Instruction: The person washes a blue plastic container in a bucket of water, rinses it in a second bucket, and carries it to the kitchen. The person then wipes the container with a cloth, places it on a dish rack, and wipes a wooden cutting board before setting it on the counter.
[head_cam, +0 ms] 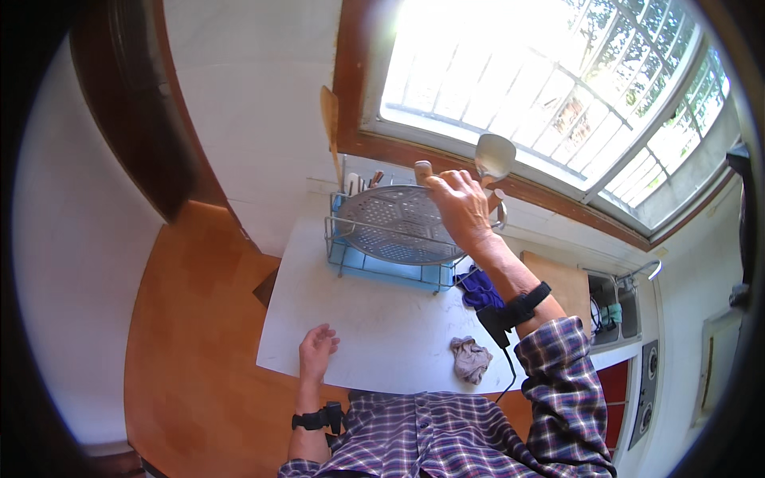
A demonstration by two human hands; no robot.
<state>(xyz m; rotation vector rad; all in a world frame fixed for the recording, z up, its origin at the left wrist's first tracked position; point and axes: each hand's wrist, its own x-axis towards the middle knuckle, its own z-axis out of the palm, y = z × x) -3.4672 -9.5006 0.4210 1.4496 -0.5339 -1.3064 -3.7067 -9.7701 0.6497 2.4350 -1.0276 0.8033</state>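
Observation:
My right hand (463, 209) is at the upper right rim of a round perforated metal steamer plate (394, 224), its fingers curled over the edge; their tips are partly hidden. The plate stands tilted in a metal wire dish rack (391, 276) with a light blue tray (364, 260) beneath it. Close to this hand rise a wooden handle (423, 171) and a metal spatula (495, 156), head upward. My left hand (317, 352) hovers near the front left of the white table (382, 334), fingers loosely apart, holding nothing.
A dark blue cloth (480, 289) lies right of the rack, and a crumpled greyish cloth (471, 359) nearer me. A wooden spatula (330, 119) sticks up at the rack's left. Beyond are a wooden board (556, 281), a sink (629, 313) and a stove (646, 388). A barred window (538, 89) is behind.

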